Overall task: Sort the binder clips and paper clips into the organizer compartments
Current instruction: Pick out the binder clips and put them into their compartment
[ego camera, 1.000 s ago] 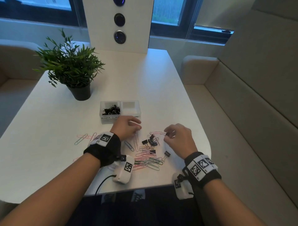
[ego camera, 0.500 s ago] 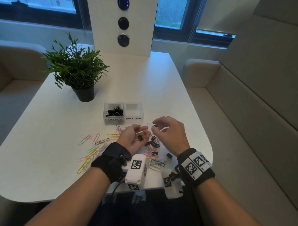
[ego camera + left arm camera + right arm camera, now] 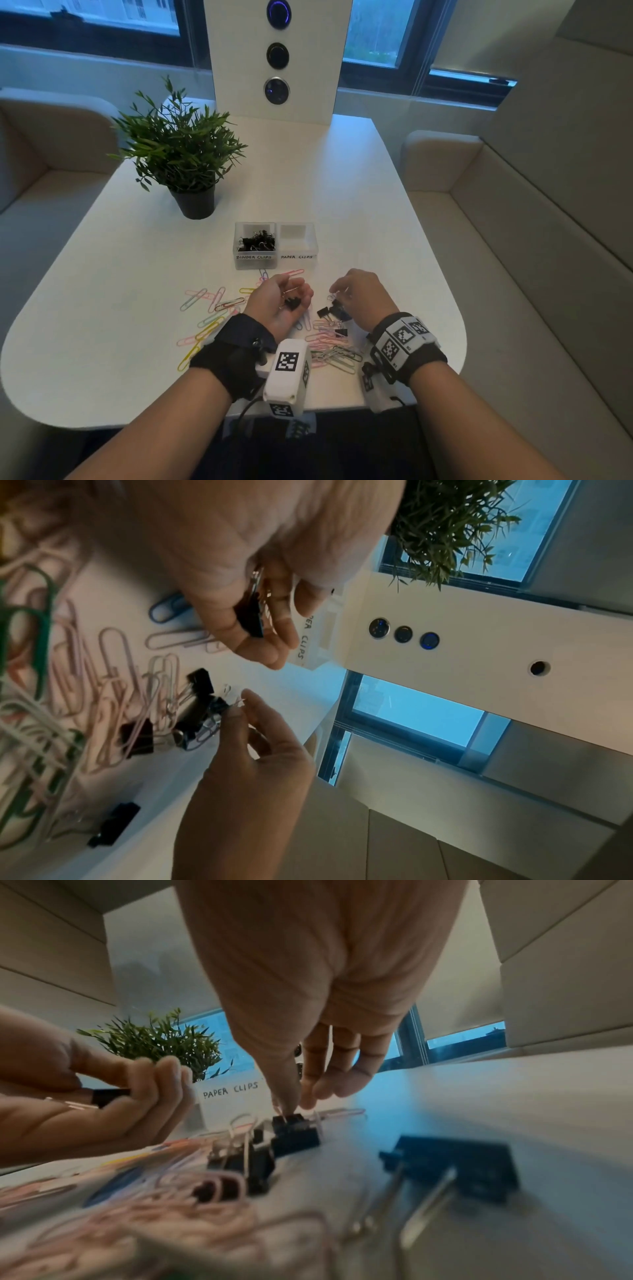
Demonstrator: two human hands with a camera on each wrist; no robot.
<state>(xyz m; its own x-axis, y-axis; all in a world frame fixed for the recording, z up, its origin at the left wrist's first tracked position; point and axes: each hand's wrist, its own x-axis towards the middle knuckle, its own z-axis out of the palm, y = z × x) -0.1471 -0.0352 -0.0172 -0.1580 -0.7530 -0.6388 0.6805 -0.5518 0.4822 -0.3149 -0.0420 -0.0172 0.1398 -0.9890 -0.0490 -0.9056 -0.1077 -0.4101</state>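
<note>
My left hand (image 3: pixel 293 296) lies palm up over the table, its fingers curled round a few black binder clips (image 3: pixel 292 303); the left wrist view shows one binder clip (image 3: pixel 251 618) gripped by this left hand (image 3: pixel 263 631). My right hand (image 3: pixel 337 296) reaches down into a small cluster of black binder clips (image 3: pixel 330 311) and pinches the wire handle of one binder clip (image 3: pixel 294 1133). The clear organizer (image 3: pixel 275 263) stands just beyond both hands. Its left compartment (image 3: pixel 256 240), labelled for binder clips, holds several; the right compartment (image 3: pixel 297 236), labelled for paper clips, looks empty. Coloured paper clips (image 3: pixel 212 305) are scattered around.
A potted plant (image 3: pixel 185 161) stands at the back left of the white table (image 3: pixel 102 291). A white panel with three round buttons (image 3: pixel 277 54) rises at the far edge. More paper clips (image 3: pixel 337 356) lie near the front edge between my wrists. Benches flank the table.
My left hand turned palm up and drew back from the organizer, now cupping binder clips. My right hand came to the left palm, then dropped back to the clip cluster.
</note>
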